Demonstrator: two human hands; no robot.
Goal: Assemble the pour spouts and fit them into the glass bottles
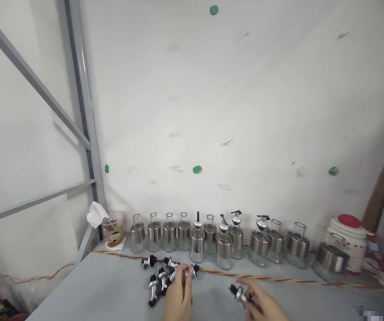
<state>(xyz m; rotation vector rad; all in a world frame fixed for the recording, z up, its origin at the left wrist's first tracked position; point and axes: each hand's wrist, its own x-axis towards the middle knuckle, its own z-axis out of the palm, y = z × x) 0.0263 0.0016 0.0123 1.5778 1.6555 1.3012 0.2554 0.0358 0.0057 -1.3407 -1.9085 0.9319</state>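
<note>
My right hand (262, 301) is closed round a bottle pourer (238, 293), its black ribbed stopper pointing left, a little above the table. My left hand (180, 292) has its fingers pinched on another pourer (194, 269), whose black stopper sticks out to the right. Beside that hand lie several loose pourers (153, 287) with silver bodies and black ends, some partly hidden by the fingers. Behind stand several glass bottles with steel bands; one bottle (197, 245) has a pourer in its neck, and another bottle (169, 234) has an open neck.
A twisted red and yellow cord (262, 279) runs across the grey table (111, 290). At the back left stands a cup (113, 234) with white tissue. A cream jar (355, 240) with a red lid is on the right. A white wall (245, 89) rises behind.
</note>
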